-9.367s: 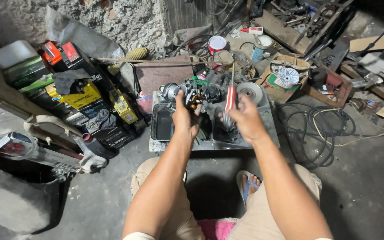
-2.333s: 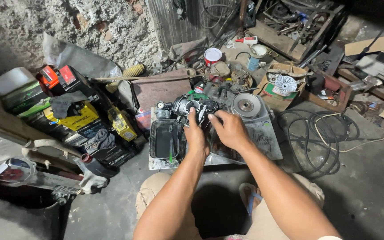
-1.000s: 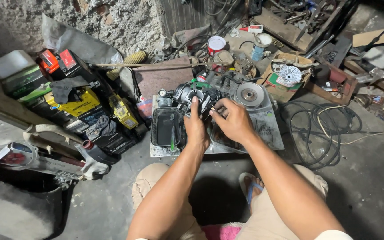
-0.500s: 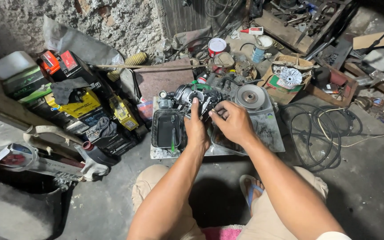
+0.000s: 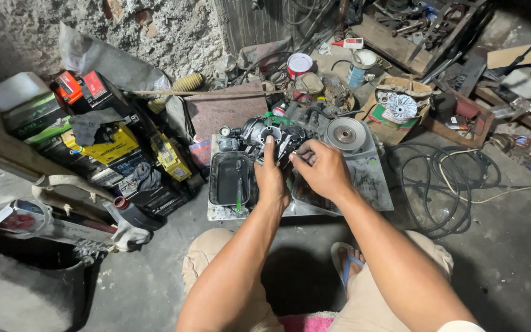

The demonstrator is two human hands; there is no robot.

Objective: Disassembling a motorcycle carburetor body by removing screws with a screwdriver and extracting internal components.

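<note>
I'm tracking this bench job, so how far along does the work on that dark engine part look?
Done: the dark engine part already sits out on the metal tray, a round disc beside it. In hand: the left hand steadies it with a finger at its round opening, and the right hand works its side. Left: it looks unfinished; a green-handled tool lies in the black pan. Finer progress cannot be told.

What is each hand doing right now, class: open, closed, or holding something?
Left hand: closed on the dark engine part, index finger stretched up over it.
Right hand: fingers curled against the same part; a firm grip cannot be told.
</note>
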